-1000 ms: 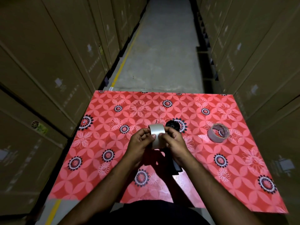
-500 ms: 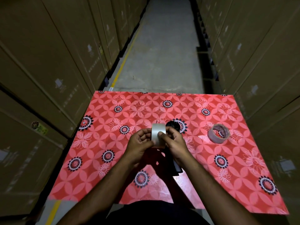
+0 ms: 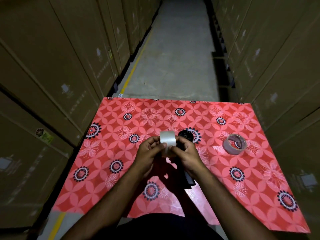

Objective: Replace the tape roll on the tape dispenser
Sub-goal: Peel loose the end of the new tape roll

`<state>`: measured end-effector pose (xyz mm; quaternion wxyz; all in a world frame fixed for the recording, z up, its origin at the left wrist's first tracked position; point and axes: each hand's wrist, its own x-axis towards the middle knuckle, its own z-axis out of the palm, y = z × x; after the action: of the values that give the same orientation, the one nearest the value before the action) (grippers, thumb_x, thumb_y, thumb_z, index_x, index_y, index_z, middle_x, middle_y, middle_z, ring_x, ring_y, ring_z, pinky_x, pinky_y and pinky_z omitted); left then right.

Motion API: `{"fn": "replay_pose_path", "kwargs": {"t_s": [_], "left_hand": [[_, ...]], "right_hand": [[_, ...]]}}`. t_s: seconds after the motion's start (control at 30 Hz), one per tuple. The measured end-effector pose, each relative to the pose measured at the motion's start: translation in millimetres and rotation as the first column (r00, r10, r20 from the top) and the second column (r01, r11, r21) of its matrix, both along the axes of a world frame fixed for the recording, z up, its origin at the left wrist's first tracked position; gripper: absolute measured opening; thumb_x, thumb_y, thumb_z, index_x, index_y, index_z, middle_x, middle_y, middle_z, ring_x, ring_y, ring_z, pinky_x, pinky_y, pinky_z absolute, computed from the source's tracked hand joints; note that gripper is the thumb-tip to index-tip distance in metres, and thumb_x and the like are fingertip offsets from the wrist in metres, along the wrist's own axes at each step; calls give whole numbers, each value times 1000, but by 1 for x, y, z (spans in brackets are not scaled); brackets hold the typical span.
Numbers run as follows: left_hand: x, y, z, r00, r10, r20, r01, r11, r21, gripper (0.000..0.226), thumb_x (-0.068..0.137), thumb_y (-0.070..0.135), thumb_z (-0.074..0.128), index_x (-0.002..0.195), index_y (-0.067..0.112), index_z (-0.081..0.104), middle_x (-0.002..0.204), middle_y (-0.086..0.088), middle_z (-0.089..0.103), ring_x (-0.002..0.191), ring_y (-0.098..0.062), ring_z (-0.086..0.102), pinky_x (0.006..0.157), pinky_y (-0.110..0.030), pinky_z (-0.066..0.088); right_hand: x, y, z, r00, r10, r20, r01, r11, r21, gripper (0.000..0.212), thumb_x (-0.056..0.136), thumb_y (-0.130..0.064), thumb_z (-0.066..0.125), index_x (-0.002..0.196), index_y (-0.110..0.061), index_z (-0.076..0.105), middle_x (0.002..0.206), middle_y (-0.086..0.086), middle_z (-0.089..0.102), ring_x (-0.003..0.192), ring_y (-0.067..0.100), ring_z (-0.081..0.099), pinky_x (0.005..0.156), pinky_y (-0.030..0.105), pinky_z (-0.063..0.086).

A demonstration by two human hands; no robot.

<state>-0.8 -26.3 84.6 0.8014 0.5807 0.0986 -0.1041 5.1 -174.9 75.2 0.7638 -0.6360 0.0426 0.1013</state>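
Tape roll [image 3: 167,142], pale and glossy, sits pinched between your left hand [image 3: 149,153] and right hand [image 3: 186,154], raised above the middle of the counter [image 3: 107,170], thumbs meeting on its face. Black tape dispenser [image 3: 186,135] lies directly under and behind that roll, largely hidden by your right hand. Right of the roll, well apart, a worn, nearly spent ring of tape [image 3: 234,144] rests flat with open cloth around it. Red floral sheeting covers the counter. Cardboard cartons [image 3: 52,66] wall both sides; a bare concrete aisle [image 3: 173,58] runs beyond the far edge.
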Motion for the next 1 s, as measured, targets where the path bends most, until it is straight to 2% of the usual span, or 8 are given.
{"fn": "replay_pose_path", "kwargs": {"t_s": [0.1, 0.2, 0.3, 0.4, 0.63, 0.73, 0.83, 1.0], "left_hand": [[1, 1, 3, 1000, -8, -7, 9, 1000, 23, 23, 93, -13, 59, 111, 0, 65, 90, -8, 76, 82, -22, 71, 72, -29, 59], [-4, 0, 2, 996, -82, 31, 77, 988, 130, 35, 87, -21, 60, 118, -5, 62, 101, -16, 71, 91, -24, 68, 82, -34, 56], [-7, -1, 2, 999, -27, 20, 25, 995, 93, 34, 88, -22, 54, 117, -6, 62, 96, -14, 71, 82, -21, 69, 71, -27, 58], [-4, -3, 6, 997, 65, -33, -66, 998, -17, 17, 94, -10, 57, 104, 2, 65, 81, -5, 74, 71, -17, 70, 61, -25, 58], [-9, 0, 3, 1000, -9, 16, 8, 997, 72, 30, 88, -21, 59, 108, 0, 64, 92, -12, 70, 79, -17, 71, 70, -25, 59], [-8, -3, 2, 999, 32, 2, -32, 999, 9, 31, 89, -20, 57, 114, -4, 63, 94, -15, 71, 81, -22, 69, 73, -30, 58], [-7, -4, 4, 999, 51, -17, -52, 997, -54, 22, 91, -15, 59, 106, 0, 65, 84, -9, 74, 73, -18, 71, 67, -25, 60], [-10, -2, 0, 999, -37, 22, 36, 997, 67, 35, 86, -22, 61, 111, 2, 64, 92, -9, 72, 81, -15, 72, 72, -24, 60]], "right_hand": [[1, 1, -1, 1000, -18, -26, 18, 1000, -6, 19, 91, -5, 60, 109, -6, 68, 90, 21, 62, 80, 33, 52, 67, 47, 37], [1, 2, 0, 993, -90, -76, 94, 995, 46, 14, 100, -14, 58, 100, -6, 69, 83, 17, 64, 76, 31, 56, 62, 39, 43], [0, 1, -1, 998, -44, -45, 45, 999, 25, 14, 94, -15, 64, 106, -11, 70, 85, 10, 68, 78, 29, 58, 63, 40, 44], [-1, -1, -4, 1000, 21, -15, -21, 999, -32, 31, 80, -16, 61, 110, -14, 70, 91, 12, 68, 81, 29, 58, 67, 44, 40], [2, 0, -6, 996, -43, -73, 44, 999, 10, 29, 85, -34, 65, 102, -11, 71, 87, 17, 65, 79, 33, 56, 71, 49, 40], [0, -1, -7, 999, -10, -50, 10, 1000, 0, 26, 85, -28, 63, 104, -14, 73, 89, 15, 68, 80, 32, 58, 70, 48, 40], [-1, -3, -8, 999, 6, -40, -6, 1000, -8, 25, 82, -21, 61, 104, -16, 73, 90, 12, 70, 81, 30, 60, 69, 46, 41], [0, -1, -8, 996, -40, -76, 43, 998, 34, 23, 85, -34, 67, 98, -17, 75, 85, 13, 70, 78, 32, 61, 66, 43, 45]]}}
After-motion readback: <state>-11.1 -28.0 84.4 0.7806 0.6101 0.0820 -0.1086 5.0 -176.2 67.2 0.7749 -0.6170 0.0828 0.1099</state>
